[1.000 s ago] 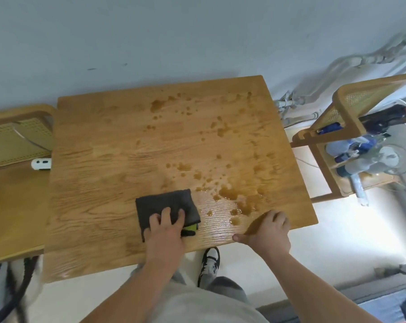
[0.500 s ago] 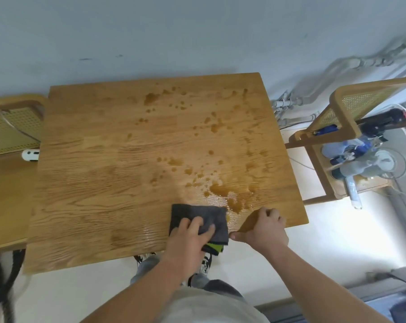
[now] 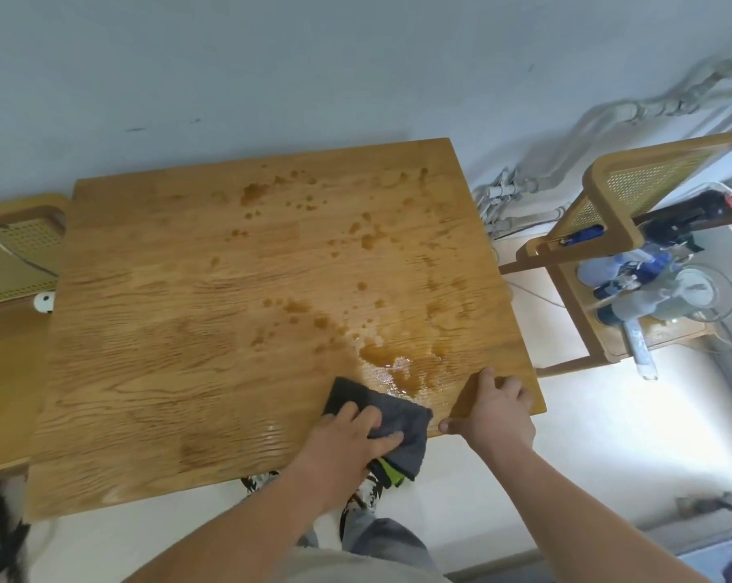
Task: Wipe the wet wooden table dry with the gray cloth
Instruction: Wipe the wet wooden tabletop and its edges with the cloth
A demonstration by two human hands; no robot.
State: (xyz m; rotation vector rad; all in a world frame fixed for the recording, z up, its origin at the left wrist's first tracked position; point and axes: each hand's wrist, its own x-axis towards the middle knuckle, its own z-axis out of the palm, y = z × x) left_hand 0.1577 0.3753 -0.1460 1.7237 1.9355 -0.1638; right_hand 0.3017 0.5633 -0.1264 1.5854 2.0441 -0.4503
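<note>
The square wooden table (image 3: 179, 330) carries many water drops across its right half and a larger puddle (image 3: 393, 359) near the front right. My left hand (image 3: 347, 435) presses flat on the folded gray cloth (image 3: 397, 414) at the table's front edge, just below the puddle; the cloth's lower corner hangs over the edge and shows a green tag. My right hand (image 3: 496, 408) grips the front edge of the table near its right corner, thumb under and fingers on top, almost touching the cloth.
A wooden chair with a cane back (image 3: 633, 191) stands to the right, holding bottles and a small fan (image 3: 700, 292). Another wooden chair (image 3: 6, 313) with a white plug adjoins the table's left side. A pale wall runs behind, with pipes at the right. My shoes show below the table edge.
My left hand has slid the cloth rightward along the front edge, from the table's middle to beside my right hand. The wiped strip looks damp and streaked.
</note>
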